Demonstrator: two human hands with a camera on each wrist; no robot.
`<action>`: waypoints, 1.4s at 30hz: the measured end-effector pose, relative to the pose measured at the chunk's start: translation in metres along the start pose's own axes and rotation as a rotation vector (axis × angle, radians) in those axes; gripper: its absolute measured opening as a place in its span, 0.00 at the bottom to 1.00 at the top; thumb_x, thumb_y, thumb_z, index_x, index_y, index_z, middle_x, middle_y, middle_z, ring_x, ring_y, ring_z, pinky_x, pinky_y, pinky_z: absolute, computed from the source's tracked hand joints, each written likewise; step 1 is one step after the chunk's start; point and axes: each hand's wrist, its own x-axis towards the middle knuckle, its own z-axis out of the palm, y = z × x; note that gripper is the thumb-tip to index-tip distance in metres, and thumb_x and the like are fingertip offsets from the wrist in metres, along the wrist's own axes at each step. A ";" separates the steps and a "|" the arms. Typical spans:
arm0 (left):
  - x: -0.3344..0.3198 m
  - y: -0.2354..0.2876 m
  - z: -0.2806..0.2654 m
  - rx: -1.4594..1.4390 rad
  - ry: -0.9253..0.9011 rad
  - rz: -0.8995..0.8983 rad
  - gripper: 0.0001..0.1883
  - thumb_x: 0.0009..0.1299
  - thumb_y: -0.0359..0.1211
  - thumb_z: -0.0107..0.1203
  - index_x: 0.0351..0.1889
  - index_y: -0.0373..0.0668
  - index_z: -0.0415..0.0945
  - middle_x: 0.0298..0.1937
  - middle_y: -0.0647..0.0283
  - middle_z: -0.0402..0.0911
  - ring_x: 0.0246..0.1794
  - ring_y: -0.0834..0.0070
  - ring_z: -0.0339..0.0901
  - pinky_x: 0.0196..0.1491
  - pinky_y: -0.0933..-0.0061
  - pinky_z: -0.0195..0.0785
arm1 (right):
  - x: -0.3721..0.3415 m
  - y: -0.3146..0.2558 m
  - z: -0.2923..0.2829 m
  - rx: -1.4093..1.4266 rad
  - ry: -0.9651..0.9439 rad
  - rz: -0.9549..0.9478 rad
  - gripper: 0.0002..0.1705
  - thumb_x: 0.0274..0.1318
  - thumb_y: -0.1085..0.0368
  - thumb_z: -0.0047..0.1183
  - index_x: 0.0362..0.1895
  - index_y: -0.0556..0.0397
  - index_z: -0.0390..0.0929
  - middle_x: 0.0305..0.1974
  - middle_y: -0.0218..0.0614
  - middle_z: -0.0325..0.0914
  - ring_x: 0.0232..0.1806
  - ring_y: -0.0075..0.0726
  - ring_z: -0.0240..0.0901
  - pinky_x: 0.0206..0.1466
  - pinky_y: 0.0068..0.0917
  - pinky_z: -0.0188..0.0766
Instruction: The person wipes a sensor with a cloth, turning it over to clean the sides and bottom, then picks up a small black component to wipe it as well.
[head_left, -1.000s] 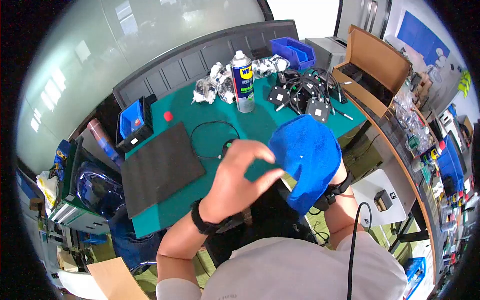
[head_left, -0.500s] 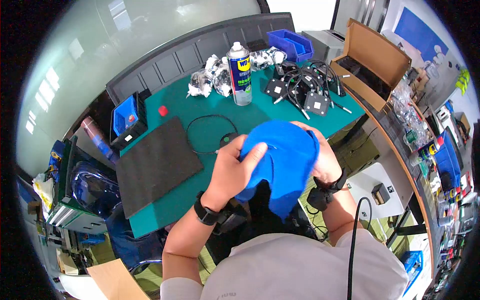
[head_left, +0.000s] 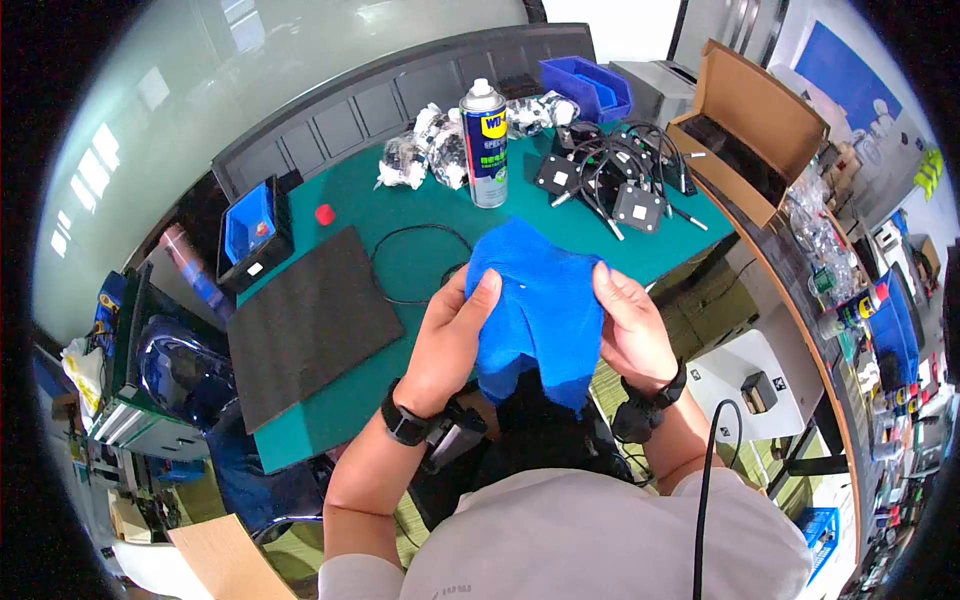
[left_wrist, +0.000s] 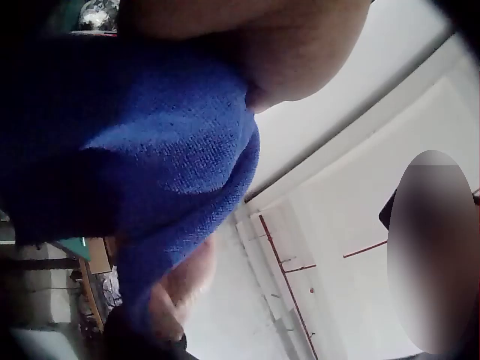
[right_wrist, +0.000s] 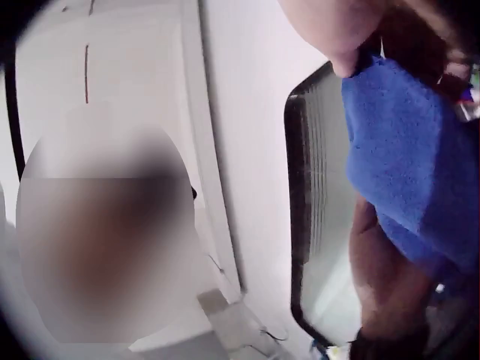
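A blue cloth (head_left: 540, 310) is stretched between both hands in front of the body, over the table's near edge. My left hand (head_left: 445, 340) pinches its left side, thumb on top; my right hand (head_left: 637, 330) pinches the upper right corner with the thumb in front. The cloth's lower edge hangs loose in folds. In the left wrist view the cloth (left_wrist: 180, 142) hangs below the left hand (left_wrist: 292, 52). The right wrist view shows the cloth (right_wrist: 412, 150) under the right hand (right_wrist: 337, 26). Fingers behind the cloth are mostly hidden.
On the green table (head_left: 340, 200) stand a spray can (head_left: 486, 150), wrapped bundles (head_left: 430, 150), black modules with cables (head_left: 620, 180), a dark mat (head_left: 315, 325), a red cap (head_left: 325, 214) and a looped cable (head_left: 420, 229). An open cardboard box (head_left: 750, 120) is at the right.
My left hand has moved from beside the cloth to pinching its left side. The cloth has come off the right hand's front and now spreads between both hands.
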 end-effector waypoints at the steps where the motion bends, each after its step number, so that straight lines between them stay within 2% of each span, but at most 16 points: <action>1: 0.000 0.000 0.000 -0.006 -0.013 0.010 0.17 0.77 0.38 0.47 0.56 0.36 0.71 0.47 0.68 0.78 0.43 0.86 0.73 0.49 0.79 0.68 | 0.000 0.000 0.002 -0.125 0.104 -0.104 0.17 0.69 0.56 0.47 0.48 0.57 0.77 0.45 0.33 0.80 0.42 0.25 0.75 0.49 0.25 0.71; 3: -0.001 -0.001 -0.001 -0.015 -0.022 0.020 0.17 0.77 0.38 0.47 0.57 0.36 0.70 0.47 0.68 0.78 0.44 0.85 0.73 0.49 0.79 0.69 | -0.002 0.000 -0.003 -0.250 0.205 -0.204 0.15 0.69 0.57 0.47 0.42 0.55 0.80 0.40 0.29 0.80 0.37 0.21 0.74 0.44 0.21 0.70; 5: -0.001 -0.003 -0.002 0.091 -0.020 0.068 0.17 0.77 0.38 0.47 0.57 0.37 0.70 0.46 0.68 0.78 0.45 0.85 0.73 0.49 0.78 0.70 | -0.006 -0.003 -0.019 -0.848 0.409 -0.430 0.12 0.68 0.61 0.49 0.35 0.53 0.80 0.31 0.21 0.75 0.30 0.16 0.65 0.38 0.17 0.63; 6: -0.001 -0.005 -0.003 0.085 -0.012 0.073 0.17 0.77 0.38 0.47 0.57 0.37 0.70 0.46 0.68 0.78 0.45 0.85 0.73 0.49 0.78 0.70 | -0.006 -0.007 -0.014 -0.794 0.417 -0.487 0.10 0.66 0.65 0.51 0.31 0.54 0.79 0.30 0.22 0.69 0.30 0.16 0.60 0.38 0.16 0.58; 7: -0.001 -0.008 -0.003 0.143 -0.042 0.083 0.16 0.77 0.38 0.46 0.57 0.38 0.70 0.46 0.68 0.78 0.45 0.84 0.73 0.49 0.78 0.70 | -0.003 -0.014 -0.010 -0.857 0.353 -0.628 0.12 0.67 0.63 0.49 0.35 0.56 0.81 0.42 0.32 0.75 0.41 0.23 0.67 0.47 0.20 0.63; 10: -0.002 -0.020 0.000 0.114 -0.079 0.048 0.17 0.78 0.38 0.46 0.58 0.38 0.69 0.48 0.67 0.77 0.46 0.84 0.74 0.49 0.78 0.70 | 0.004 -0.015 -0.003 -0.544 0.192 -0.544 0.23 0.71 0.53 0.38 0.50 0.59 0.77 0.63 0.46 0.68 0.62 0.44 0.67 0.64 0.38 0.63; 13: -0.003 -0.027 0.005 -0.029 -0.114 -0.008 0.18 0.78 0.38 0.44 0.61 0.38 0.66 0.52 0.65 0.76 0.48 0.83 0.73 0.51 0.76 0.70 | 0.005 -0.008 0.001 -0.092 0.025 -0.290 0.25 0.72 0.51 0.36 0.51 0.60 0.73 0.62 0.48 0.68 0.62 0.45 0.66 0.63 0.40 0.64; 16: -0.001 -0.029 0.005 -0.151 -0.158 -0.076 0.24 0.78 0.41 0.43 0.68 0.38 0.60 0.60 0.61 0.73 0.57 0.77 0.72 0.60 0.72 0.65 | 0.007 -0.001 -0.001 -0.142 0.158 -0.271 0.23 0.72 0.49 0.36 0.45 0.57 0.73 0.49 0.42 0.77 0.49 0.35 0.74 0.54 0.32 0.71; 23: 0.015 -0.055 -0.012 0.339 -0.167 0.041 0.15 0.79 0.41 0.42 0.53 0.40 0.66 0.42 0.66 0.73 0.43 0.81 0.69 0.48 0.76 0.66 | 0.042 -0.023 0.006 -0.375 0.389 -0.355 0.17 0.66 0.50 0.50 0.40 0.51 0.75 0.33 0.27 0.77 0.32 0.19 0.72 0.36 0.20 0.70; 27: 0.044 -0.025 -0.043 0.270 0.040 0.232 0.14 0.77 0.39 0.44 0.53 0.40 0.65 0.44 0.61 0.75 0.42 0.77 0.74 0.46 0.73 0.71 | 0.098 -0.073 0.007 -0.783 0.558 -0.619 0.15 0.62 0.55 0.56 0.42 0.53 0.78 0.32 0.29 0.78 0.31 0.17 0.70 0.35 0.20 0.69; 29: 0.063 -0.008 -0.068 0.332 0.196 0.450 0.11 0.78 0.35 0.44 0.50 0.39 0.68 0.40 0.62 0.76 0.38 0.78 0.75 0.43 0.76 0.71 | 0.128 -0.095 0.017 -1.226 0.581 -0.765 0.17 0.59 0.57 0.58 0.41 0.59 0.80 0.32 0.34 0.81 0.34 0.20 0.73 0.38 0.23 0.71; 31: 0.080 -0.004 -0.100 0.346 0.340 0.551 0.10 0.78 0.35 0.45 0.47 0.39 0.69 0.34 0.65 0.76 0.32 0.82 0.72 0.38 0.80 0.69 | 0.167 -0.102 0.012 -1.430 0.498 -0.865 0.19 0.57 0.57 0.59 0.42 0.62 0.79 0.33 0.42 0.82 0.37 0.28 0.78 0.43 0.28 0.73; 32: 0.083 -0.008 -0.118 0.343 0.371 0.531 0.09 0.78 0.35 0.45 0.46 0.39 0.70 0.33 0.66 0.76 0.31 0.83 0.71 0.37 0.81 0.67 | 0.189 -0.101 0.006 -1.529 0.485 -0.955 0.20 0.56 0.56 0.60 0.42 0.62 0.80 0.37 0.48 0.82 0.39 0.41 0.80 0.45 0.32 0.73; 33: 0.086 -0.011 -0.131 0.338 0.402 0.510 0.09 0.77 0.35 0.45 0.45 0.40 0.71 0.32 0.67 0.76 0.30 0.84 0.71 0.35 0.81 0.66 | 0.208 -0.104 0.000 -1.612 0.435 -0.840 0.21 0.55 0.55 0.60 0.42 0.63 0.80 0.39 0.52 0.81 0.42 0.51 0.80 0.47 0.36 0.73; 35: 0.086 -0.012 -0.138 0.286 0.465 0.432 0.08 0.77 0.35 0.46 0.44 0.40 0.71 0.29 0.69 0.75 0.28 0.84 0.69 0.33 0.82 0.64 | 0.244 -0.101 -0.009 -1.732 0.419 -0.858 0.24 0.55 0.52 0.60 0.43 0.63 0.81 0.41 0.54 0.81 0.45 0.53 0.79 0.49 0.38 0.73; 42: 0.081 -0.019 -0.136 0.188 0.420 0.357 0.09 0.75 0.35 0.50 0.42 0.38 0.72 0.27 0.69 0.74 0.26 0.85 0.69 0.31 0.81 0.64 | 0.300 -0.100 -0.030 -1.704 0.261 -0.504 0.43 0.46 0.38 0.64 0.49 0.70 0.77 0.47 0.55 0.80 0.52 0.46 0.78 0.56 0.32 0.70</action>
